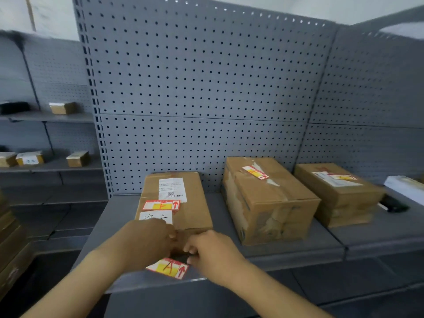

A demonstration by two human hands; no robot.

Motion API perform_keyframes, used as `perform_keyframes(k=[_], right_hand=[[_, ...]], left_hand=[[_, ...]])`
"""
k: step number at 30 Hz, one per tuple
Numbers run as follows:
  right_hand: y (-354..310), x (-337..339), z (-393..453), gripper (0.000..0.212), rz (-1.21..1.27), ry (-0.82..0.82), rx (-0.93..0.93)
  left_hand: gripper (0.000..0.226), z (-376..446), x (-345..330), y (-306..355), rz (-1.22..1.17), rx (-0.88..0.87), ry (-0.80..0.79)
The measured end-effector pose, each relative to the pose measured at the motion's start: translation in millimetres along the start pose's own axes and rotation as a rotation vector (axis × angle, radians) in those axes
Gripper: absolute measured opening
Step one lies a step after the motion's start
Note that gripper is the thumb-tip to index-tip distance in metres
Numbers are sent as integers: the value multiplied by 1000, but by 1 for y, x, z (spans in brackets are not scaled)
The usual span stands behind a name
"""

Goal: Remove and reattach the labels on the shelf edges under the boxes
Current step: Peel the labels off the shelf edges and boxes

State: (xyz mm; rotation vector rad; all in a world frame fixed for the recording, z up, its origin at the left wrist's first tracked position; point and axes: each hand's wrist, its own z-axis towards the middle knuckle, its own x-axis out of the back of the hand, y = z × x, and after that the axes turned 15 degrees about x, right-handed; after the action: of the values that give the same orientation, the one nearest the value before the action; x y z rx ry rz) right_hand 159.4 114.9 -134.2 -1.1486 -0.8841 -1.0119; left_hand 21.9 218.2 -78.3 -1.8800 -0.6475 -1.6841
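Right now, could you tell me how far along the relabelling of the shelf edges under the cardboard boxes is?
Nothing looks finished yet. In hand: the left hand and right hand are both at the red, white and yellow label on the grey metal shelf edge, below the leftmost brown cardboard box. I cannot tell whether it is coming off or going on. Left: the edge under the other two cardboard boxes shows no label.

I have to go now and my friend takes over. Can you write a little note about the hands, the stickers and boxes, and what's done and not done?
Left hand and right hand: both at the shelf edge under the left box, pinching the red-and-yellow label.
That label hangs tilted, partly loose.
Middle box and right box sit further right; no edge labels visible under them.
Done: cannot tell.
Left: press this label flat, then check the other boxes.
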Motion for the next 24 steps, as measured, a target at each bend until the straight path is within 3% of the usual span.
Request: perform_keyframes(k=[7, 10, 19, 24], right_hand=[[15, 53, -45, 24, 266, 122, -232], [28, 73, -72, 28, 141, 211, -307], [75, 115, -168, 41, -98, 310, -566], [92, 140, -231, 42, -187, 330, -666]], left_hand=[[46, 27, 34, 47, 52, -185, 148], [50, 37, 42, 80, -37, -297, 146], [27, 50, 53, 191, -51, -552, 136], [44, 51, 61, 266, -32, -644, 145]])
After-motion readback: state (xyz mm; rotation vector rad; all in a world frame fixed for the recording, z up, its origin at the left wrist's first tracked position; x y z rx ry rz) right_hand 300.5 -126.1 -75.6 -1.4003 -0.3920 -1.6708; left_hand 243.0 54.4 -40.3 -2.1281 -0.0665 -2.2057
